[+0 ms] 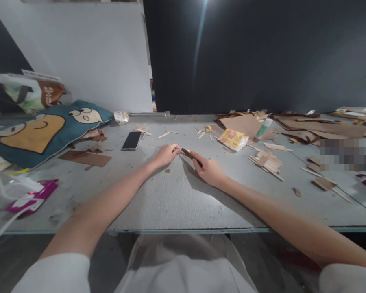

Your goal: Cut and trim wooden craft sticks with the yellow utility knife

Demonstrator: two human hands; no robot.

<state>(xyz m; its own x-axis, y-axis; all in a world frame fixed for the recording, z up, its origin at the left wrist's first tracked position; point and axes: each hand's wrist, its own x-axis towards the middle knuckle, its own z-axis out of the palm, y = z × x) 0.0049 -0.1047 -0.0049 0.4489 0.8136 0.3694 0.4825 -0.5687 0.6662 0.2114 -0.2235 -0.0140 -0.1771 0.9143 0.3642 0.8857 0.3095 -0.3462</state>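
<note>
Over the middle of the grey table, my left hand (167, 154) is closed in a pinch. What its fingertips hold is too small to make out. Close beside it, my right hand (211, 171) grips a dark, slim tool with a bit of yellow, which looks like a utility knife (187, 154). The tip of the tool points at my left fingertips and almost meets them. A small brown cardboard scrap (167, 171) lies just below my left hand. Beyond the hands, several short wooden stick pieces (167, 133) are scattered.
A phone (131, 141), a cardboard strip (85, 158), a blue cushion (51, 130) and a magenta power strip (33, 197) lie left. To the right are a yellow packet (233, 139), a glue stick (264, 128), bundled wooden sticks (266, 160) and cardboard sheets (311, 126). A dark panel (262, 53) stands behind.
</note>
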